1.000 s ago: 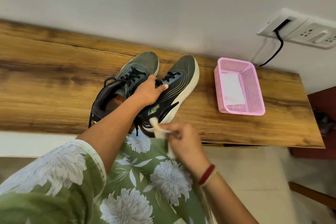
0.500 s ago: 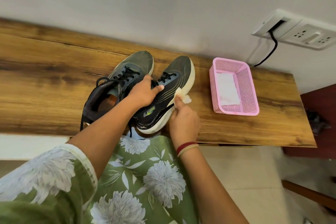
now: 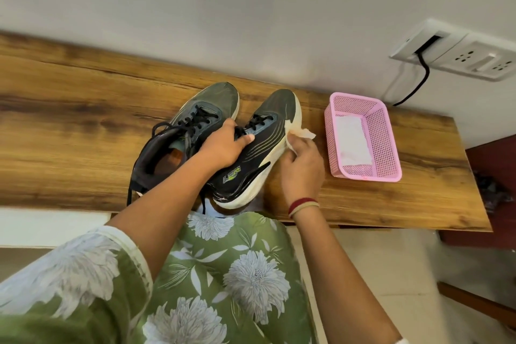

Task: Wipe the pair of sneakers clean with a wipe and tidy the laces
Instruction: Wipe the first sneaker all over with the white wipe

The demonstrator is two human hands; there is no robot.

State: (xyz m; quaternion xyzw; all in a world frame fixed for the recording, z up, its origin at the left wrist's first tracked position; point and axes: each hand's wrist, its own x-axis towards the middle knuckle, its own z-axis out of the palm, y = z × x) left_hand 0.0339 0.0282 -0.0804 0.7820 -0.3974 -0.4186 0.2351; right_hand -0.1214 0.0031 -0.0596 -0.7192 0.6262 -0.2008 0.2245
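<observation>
Sneakers (image 3: 275, 112) sit on the bench (image 3: 69, 126); left hand (image 3: 223, 146) fingers (image 3: 231, 124) grip the right shoe (image 3: 259, 156) over its laces (image 3: 259, 121), right hand (image 3: 303, 166) pinches a wipe (image 3: 301, 132) against its sole (image 3: 245, 201). Wiping looks partway; other shoe (image 3: 212, 100) and laces seem left to do

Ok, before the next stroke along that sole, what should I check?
1. Left hand grip on the held sneaker: ok, fingers curled over its laced top.
2. Wipe pinched in the right hand, against the sole side: ok.
3. Sole clean: cannot tell.
4. Other sneaker laces tidy: not ok, loops loose, one end hangs off the table.
5. Spare wipe in the basket: ok.
</observation>
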